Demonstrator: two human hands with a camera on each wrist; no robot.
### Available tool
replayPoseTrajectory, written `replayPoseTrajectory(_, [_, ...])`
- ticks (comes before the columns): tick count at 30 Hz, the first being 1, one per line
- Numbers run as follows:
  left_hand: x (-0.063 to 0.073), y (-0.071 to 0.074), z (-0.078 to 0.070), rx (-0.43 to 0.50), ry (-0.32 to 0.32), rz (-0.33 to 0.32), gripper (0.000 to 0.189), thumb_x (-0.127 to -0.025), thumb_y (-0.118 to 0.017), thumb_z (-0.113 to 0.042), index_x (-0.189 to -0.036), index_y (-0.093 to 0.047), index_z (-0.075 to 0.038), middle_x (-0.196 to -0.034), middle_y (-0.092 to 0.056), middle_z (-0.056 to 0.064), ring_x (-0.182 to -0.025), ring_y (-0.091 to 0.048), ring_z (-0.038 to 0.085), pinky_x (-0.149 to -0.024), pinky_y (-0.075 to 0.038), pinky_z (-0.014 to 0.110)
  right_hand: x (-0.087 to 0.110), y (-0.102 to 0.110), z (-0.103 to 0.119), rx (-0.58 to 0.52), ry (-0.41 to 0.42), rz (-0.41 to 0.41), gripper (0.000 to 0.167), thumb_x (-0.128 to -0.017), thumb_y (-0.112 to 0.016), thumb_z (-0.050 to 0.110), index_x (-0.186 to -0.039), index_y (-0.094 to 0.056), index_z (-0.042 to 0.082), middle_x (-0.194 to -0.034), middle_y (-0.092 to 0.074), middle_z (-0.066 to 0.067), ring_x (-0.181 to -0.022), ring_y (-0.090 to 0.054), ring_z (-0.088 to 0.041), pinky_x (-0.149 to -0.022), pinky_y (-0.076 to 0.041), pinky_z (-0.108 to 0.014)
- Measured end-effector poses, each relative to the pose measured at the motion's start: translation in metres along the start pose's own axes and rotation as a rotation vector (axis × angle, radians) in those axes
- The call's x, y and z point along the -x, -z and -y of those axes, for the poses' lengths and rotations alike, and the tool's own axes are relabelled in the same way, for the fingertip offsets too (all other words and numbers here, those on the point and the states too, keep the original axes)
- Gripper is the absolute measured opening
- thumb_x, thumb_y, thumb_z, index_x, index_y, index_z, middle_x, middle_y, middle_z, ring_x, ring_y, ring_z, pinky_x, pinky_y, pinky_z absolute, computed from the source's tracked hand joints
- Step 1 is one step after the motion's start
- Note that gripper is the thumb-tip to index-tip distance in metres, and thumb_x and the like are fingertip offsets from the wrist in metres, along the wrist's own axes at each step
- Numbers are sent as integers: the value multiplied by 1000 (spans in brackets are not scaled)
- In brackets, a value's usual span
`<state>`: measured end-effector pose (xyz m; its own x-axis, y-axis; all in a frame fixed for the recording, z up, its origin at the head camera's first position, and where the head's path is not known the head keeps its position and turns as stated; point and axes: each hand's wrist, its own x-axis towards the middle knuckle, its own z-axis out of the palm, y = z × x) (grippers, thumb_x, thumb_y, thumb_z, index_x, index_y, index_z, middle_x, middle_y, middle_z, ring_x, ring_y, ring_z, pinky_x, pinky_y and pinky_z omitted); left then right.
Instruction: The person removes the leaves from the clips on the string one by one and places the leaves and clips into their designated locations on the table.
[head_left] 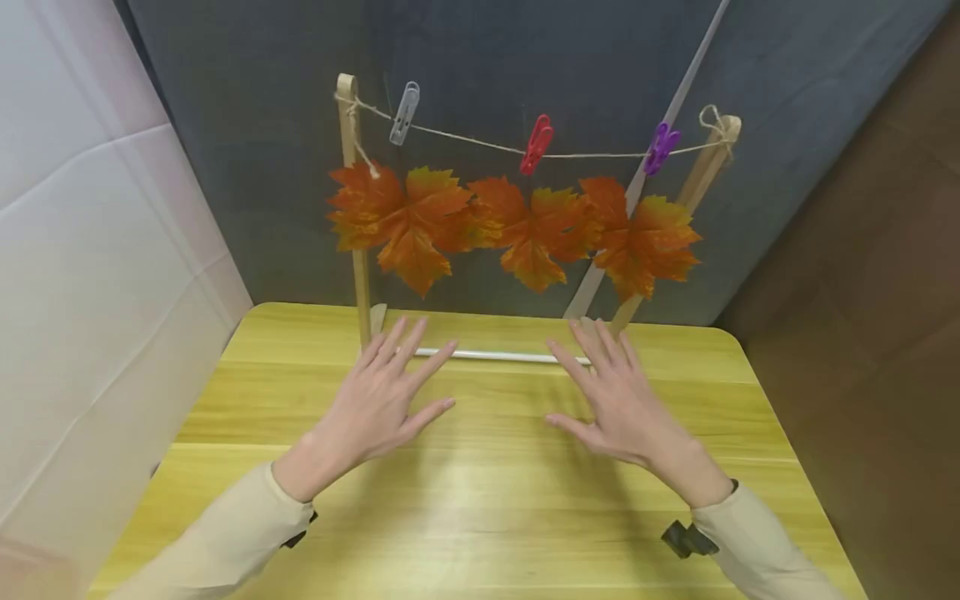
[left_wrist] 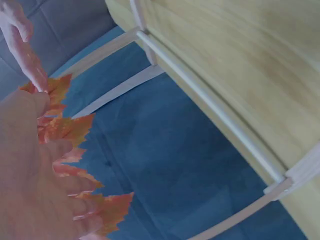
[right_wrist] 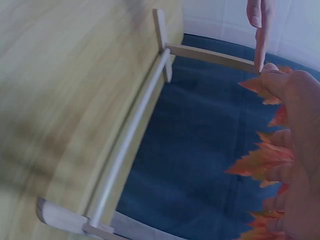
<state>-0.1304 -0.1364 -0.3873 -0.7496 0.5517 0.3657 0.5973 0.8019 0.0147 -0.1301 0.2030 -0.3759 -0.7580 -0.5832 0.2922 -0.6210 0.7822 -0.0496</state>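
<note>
A person's two bare hands were spread well apart over a wooden desk [head_left: 480, 508], fingers straight and fanned, neither the left hand [head_left: 378, 404] nor the right hand [head_left: 618, 400] gripping anything; the head view could not settle whether any fingertip touched. With twelve o'clock pointing away from the person, a white rod [head_left: 502, 357] lay crosswise at the fingertips, on a nine-to-three line between the feet of a wooden stand. Beyond it, a row of orange leaves [head_left: 531, 227] hung at twelve o'clock from the gap between the hands, its long axis also running nine to three. The leftmost leaf was at about half past twelve from the left hand and the rightmost at about twelve from the right; the middle leaf, at about eleven from the right hand and half past one from the left, was nearer the right. Farther up, a string [head_left: 465, 138] sagged between the left post [head_left: 362, 287] and the right post [head_left: 702, 177], carrying, from nine to three, a clear clothespin [head_left: 405, 113], a red clothespin [head_left: 536, 146] and a purple clothespin [head_left: 662, 150]. Whether the clothespins held the leaves could not be told. Dark cloth [head_left: 480, 50] closed off twelve o'clock.
</note>
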Motion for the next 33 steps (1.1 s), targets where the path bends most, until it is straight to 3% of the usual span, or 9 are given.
replayPoseTrajectory(12, [-39, 15, -11, -34, -65, -8, 69, -99, -56, -53, -157, -40, -22, -159, -38, 22, -148, -37, 41, -119, -35, 53, 2, 42, -15, 22, -51, -78, 86, -94, -55, 67, -161, -29, 19, -168, -21, -17, -151, -22, -51, -118, -21, -69])
replayPoseTrajectory(19, [-62, 21, -21, 32, -111, -26, 67, -101, -55, -50, -157, -39, -18, -158, -40, 23, -146, -41, 40, -117, -38, 51, 3, 59, -21, 47, -45, -150, 89, -90, -68, 54, -162, -27, 20, -168, -22, -16, -148, -28, -51, -113, -28, -71])
replayPoseTrajectory(26, [-87, 21, -32, 79, -171, -24, 64, -103, -54, -45, -155, -41, -10, -157, -42, 22, -144, -44, 38, -117, -39, 47, 1, 72, -31, 56, -11, -277, 86, -98, -38, 72, -159, -34, 11, -162, -33, -21, -142, -39, -51, -107, -37, -70])
replayPoseTrajectory(33, [-109, 23, -41, 97, -235, -38, 63, -104, -54, -41, -154, -41, -5, -157, -43, 21, -145, -44, 36, -116, -40, 47, -9, 87, -36, 62, 9, -371, 83, -99, -42, 67, -156, -38, 7, -156, -41, -24, -140, -44, -47, -104, -42, -68])
